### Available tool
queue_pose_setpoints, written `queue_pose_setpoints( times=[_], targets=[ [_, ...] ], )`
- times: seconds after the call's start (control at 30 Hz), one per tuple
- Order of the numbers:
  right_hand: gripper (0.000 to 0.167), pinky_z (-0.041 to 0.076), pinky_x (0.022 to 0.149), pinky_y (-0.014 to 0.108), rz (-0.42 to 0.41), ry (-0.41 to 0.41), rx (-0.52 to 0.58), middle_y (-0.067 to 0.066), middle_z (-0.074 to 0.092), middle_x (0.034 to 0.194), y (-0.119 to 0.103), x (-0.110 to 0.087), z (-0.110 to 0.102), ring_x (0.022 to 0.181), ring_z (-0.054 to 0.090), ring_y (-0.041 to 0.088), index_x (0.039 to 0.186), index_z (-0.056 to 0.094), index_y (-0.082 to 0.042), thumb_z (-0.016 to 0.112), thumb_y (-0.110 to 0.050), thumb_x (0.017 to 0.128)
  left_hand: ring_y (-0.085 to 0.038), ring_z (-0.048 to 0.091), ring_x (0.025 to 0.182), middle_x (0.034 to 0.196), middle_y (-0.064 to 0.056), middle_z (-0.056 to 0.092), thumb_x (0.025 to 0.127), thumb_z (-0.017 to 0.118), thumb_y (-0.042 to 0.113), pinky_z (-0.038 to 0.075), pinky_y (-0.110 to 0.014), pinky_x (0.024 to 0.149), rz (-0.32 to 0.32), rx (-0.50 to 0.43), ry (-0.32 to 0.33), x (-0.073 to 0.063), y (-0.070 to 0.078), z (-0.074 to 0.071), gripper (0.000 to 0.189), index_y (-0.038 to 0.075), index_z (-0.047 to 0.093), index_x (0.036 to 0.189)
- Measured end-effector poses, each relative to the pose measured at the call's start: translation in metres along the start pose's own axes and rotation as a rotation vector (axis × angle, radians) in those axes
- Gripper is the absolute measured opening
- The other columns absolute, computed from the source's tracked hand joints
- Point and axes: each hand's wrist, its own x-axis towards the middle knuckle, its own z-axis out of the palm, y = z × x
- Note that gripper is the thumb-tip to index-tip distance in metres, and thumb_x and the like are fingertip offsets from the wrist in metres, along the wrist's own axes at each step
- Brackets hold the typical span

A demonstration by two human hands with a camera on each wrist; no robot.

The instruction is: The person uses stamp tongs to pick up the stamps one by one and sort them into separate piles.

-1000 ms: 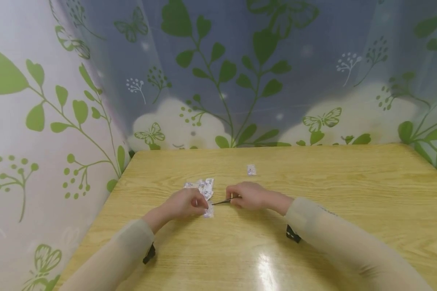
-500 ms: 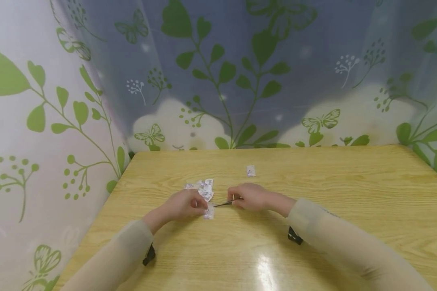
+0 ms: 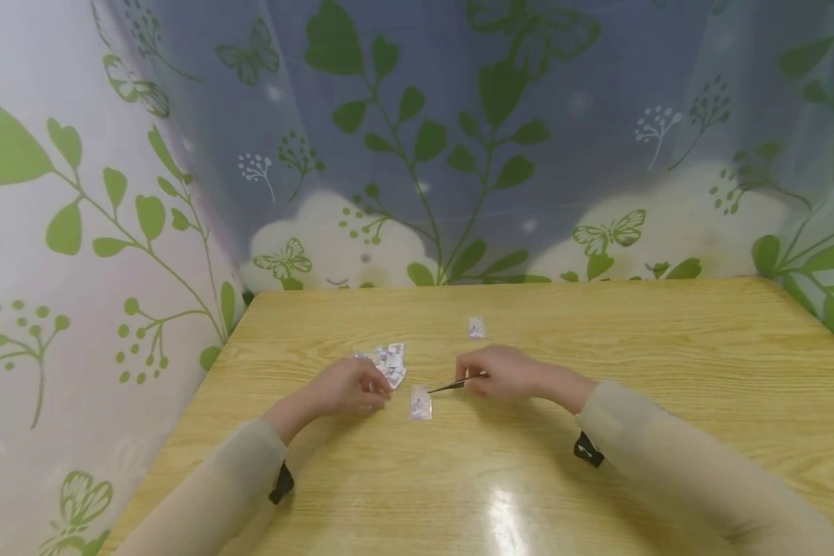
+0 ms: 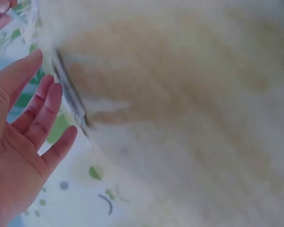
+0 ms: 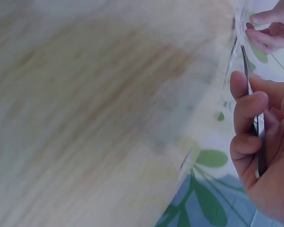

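My right hand (image 3: 502,372) grips a pair of dark metal tweezers (image 3: 450,385), its fingers curled round the shaft in the right wrist view (image 5: 246,64). The tweezer tips point left and meet the upper right corner of a small clear packet with purple print (image 3: 421,405). To the left of that packet, my left hand (image 3: 344,388) holds nothing. Its fingers are apart and loosely bent in the left wrist view. Right behind the left hand's fingertips lies a pile of similar small packets (image 3: 394,357), partly covered by that hand.
Another single packet (image 3: 476,327) lies farther back, right of the pile. All this is on a wood-grain table (image 3: 632,355). A curtain printed with leaves and butterflies (image 3: 417,154) hangs along the table's back edge, and a similar cloth (image 3: 90,324) along the left.
The packet at the tweezer tips has come away from my left fingers and moved right with the tweezers. My right hand has shifted right; the left hand has let go, moving slightly left.
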Motion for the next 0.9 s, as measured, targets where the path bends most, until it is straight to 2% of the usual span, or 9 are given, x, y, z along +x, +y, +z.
queue_pose_setpoints(
  times=[0.13,0.3,0.43,0.57,0.63,0.77,0.9],
  targets=[
    [0.008,0.044,0.062,0.029,0.006,0.001,0.056,-0.003,0.063,0.069,0.008,-0.010,-0.013,0.058,0.051,0.005,0.099,0.063,-0.009,0.056,-0.008,0.098,-0.011,0.058,0.075,0.088,0.003,0.065,0.085,0.075,0.012,0.047,-0.027,0.064,0.016,-0.005,0.070,0.002,-0.008,-0.010,0.007,0.011,0.075,0.092],
    [0.011,0.049,0.059,0.029,0.052,-0.012,0.154,0.005,0.065,0.075,0.015,-0.024,-0.034,0.051,0.058,0.017,0.106,0.062,-0.004,0.053,-0.006,0.099,-0.017,0.058,0.077,0.089,-0.001,0.066,0.085,0.074,0.007,0.047,-0.032,0.066,-0.081,0.008,0.129,0.008,-0.024,-0.028,0.012,0.009,0.074,0.097],
    [0.011,0.052,0.065,0.035,0.073,0.010,0.173,0.006,0.066,0.079,0.026,-0.034,-0.045,0.062,0.065,0.022,0.106,0.061,-0.002,0.053,-0.006,0.099,-0.019,0.057,0.078,0.090,-0.004,0.065,0.086,0.072,0.008,0.048,-0.033,0.065,-0.191,-0.031,0.152,0.013,-0.041,-0.035,0.012,0.008,0.074,0.099],
    [0.012,0.054,0.069,0.042,0.104,0.033,0.190,0.008,0.067,0.083,0.036,-0.043,-0.054,0.071,0.067,0.024,0.107,0.062,-0.001,0.053,-0.006,0.099,-0.019,0.057,0.077,0.093,-0.005,0.065,0.088,0.072,0.013,0.048,-0.032,0.062,-0.294,-0.096,0.140,0.015,-0.051,-0.036,0.014,0.008,0.074,0.101],
    [0.013,0.054,0.071,0.043,0.114,0.046,0.189,0.008,0.068,0.084,0.041,-0.048,-0.058,0.072,0.067,0.025,0.108,0.062,-0.001,0.054,-0.006,0.099,-0.019,0.057,0.074,0.093,-0.006,0.064,0.088,0.072,0.013,0.049,-0.032,0.060,-0.322,-0.134,0.129,0.015,-0.054,-0.034,0.015,0.007,0.073,0.102],
    [0.014,0.054,0.072,0.043,0.143,0.085,0.165,0.008,0.069,0.086,0.051,-0.056,-0.063,0.076,0.067,0.024,0.109,0.062,-0.002,0.055,-0.005,0.098,-0.019,0.057,0.073,0.092,-0.005,0.065,0.087,0.073,0.012,0.049,-0.032,0.061,-0.339,-0.164,0.109,0.017,-0.060,-0.030,0.015,0.008,0.073,0.101],
    [0.013,0.054,0.073,0.041,0.170,0.105,0.150,0.008,0.069,0.088,0.060,-0.062,-0.067,0.080,0.067,0.025,0.109,0.062,-0.002,0.055,-0.004,0.098,-0.019,0.058,0.081,0.093,-0.003,0.067,0.086,0.073,0.010,0.049,-0.034,0.070,-0.336,-0.142,0.089,0.018,-0.064,-0.027,0.013,0.008,0.073,0.099]
  ],
)
